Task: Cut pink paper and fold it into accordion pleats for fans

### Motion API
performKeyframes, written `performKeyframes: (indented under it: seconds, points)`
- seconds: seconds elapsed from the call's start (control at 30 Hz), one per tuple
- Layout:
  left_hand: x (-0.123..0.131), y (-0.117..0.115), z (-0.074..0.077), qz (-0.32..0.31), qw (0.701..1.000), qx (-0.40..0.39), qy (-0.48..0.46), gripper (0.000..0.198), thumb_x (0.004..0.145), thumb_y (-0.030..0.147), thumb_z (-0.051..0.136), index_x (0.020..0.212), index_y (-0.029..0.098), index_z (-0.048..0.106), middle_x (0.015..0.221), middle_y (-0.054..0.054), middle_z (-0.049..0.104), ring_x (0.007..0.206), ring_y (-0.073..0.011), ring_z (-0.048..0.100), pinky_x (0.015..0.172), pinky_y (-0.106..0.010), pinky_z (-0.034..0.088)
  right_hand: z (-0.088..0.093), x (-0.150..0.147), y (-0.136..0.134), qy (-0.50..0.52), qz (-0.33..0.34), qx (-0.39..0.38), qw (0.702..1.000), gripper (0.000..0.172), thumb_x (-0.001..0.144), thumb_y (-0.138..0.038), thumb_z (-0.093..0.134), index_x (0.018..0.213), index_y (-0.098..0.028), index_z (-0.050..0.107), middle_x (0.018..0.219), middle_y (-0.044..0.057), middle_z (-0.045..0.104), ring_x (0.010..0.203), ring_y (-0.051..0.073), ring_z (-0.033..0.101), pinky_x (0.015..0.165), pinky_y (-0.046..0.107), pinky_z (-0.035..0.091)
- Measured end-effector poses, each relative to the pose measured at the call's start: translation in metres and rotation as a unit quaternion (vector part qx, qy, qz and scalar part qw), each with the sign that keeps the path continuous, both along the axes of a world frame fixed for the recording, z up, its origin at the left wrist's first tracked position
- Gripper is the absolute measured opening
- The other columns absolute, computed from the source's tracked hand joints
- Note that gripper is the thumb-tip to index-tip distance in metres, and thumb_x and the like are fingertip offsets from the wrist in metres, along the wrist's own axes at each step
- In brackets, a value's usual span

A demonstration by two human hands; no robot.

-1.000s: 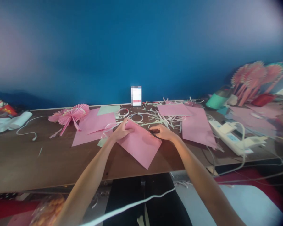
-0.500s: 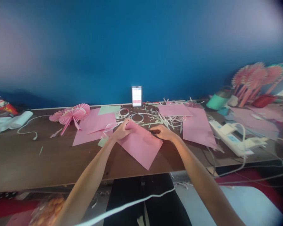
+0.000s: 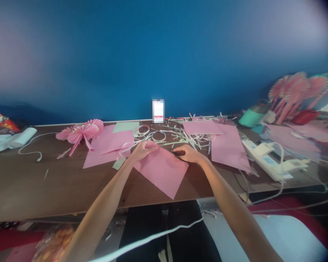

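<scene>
Pink sheet (image 3: 164, 171) (left grip (image 3: 141, 151)): 1 | dark tool (image 3: 179, 157) (right grip (image 3: 190, 153)): 1

From my head, the one camera looks down on the desk (image 3: 57, 187), close by, facing the wall (image 3: 125, 62) at twelve o'clock.

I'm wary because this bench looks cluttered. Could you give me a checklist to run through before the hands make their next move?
1. Left hand has hold of the pink sheet: ok, thumb over its far left part.
2. Right hand has hold of the dark tool: ok, by the sheet's far right edge.
3. Dark tool open or closed: cannot tell, small and partly hidden by fingers.
4. Area behind the sheet free of scraps: not ok, pale paper strips are scattered there.
5. Power strip apart from the sheet: ok, off to the right, beyond another pink sheet.
</scene>
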State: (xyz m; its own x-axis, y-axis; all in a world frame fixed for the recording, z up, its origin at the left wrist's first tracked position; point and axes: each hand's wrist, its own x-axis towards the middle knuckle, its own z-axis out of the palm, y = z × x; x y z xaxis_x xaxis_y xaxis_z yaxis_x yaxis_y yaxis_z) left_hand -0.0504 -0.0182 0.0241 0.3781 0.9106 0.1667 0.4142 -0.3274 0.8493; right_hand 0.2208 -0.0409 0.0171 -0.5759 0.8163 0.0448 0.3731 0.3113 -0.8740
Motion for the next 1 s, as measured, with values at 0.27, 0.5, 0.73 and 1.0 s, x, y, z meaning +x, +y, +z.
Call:
performKeyframes:
  seconds: [0.27,0.5,0.73,1.0]
  points:
    - [0.0035,0.0004,-0.0018,-0.013,0.998,-0.031,-0.062,0.03,0.075,0.041,0.059,0.086,0.015,0.068,0.081,-0.006,0.067,0.071,-0.0163,0.059,0.062,-0.026,0.044,0.0044,0.0001,-0.0013,0.003,0.015,0.004,1.0,0.035,0.074,-0.03,0.06,0.105,-0.015,0.067,0.101,0.006,0.068,0.09,0.022,0.062,0.078,0.03,0.049]
    - [0.0045,0.0005,-0.0031,-0.018,0.997,-0.015,-0.068,0.025,0.076,0.038,0.059,0.083,0.016,0.068,0.083,-0.004,0.067,0.076,-0.0164,0.058,0.068,-0.027,0.043,0.0015,0.001,-0.0003,0.0,0.028,-0.006,1.0,0.033,0.077,-0.03,0.057,0.105,-0.016,0.067,0.1,0.006,0.069,0.09,0.022,0.063,0.078,0.03,0.049]
    - [0.0044,-0.0007,-0.0023,-0.026,0.996,-0.022,-0.077,0.028,0.077,0.04,0.059,0.084,0.015,0.067,0.085,-0.004,0.066,0.076,-0.0161,0.058,0.068,-0.026,0.042,0.0012,0.0019,0.0001,-0.001,0.028,-0.005,1.0,0.036,0.075,-0.027,0.056,0.108,-0.016,0.066,0.102,0.005,0.068,0.09,0.021,0.063,0.077,0.029,0.049]
    - [0.0049,-0.0023,-0.0013,-0.021,0.997,-0.024,-0.069,0.031,0.077,0.042,0.058,0.087,0.014,0.066,0.086,-0.005,0.066,0.078,-0.0172,0.058,0.069,-0.026,0.043,-0.0023,0.0027,0.0013,-0.018,0.009,0.009,1.0,0.038,0.072,-0.022,0.056,0.108,-0.015,0.067,0.097,0.006,0.07,0.086,0.021,0.063,0.075,0.029,0.05]
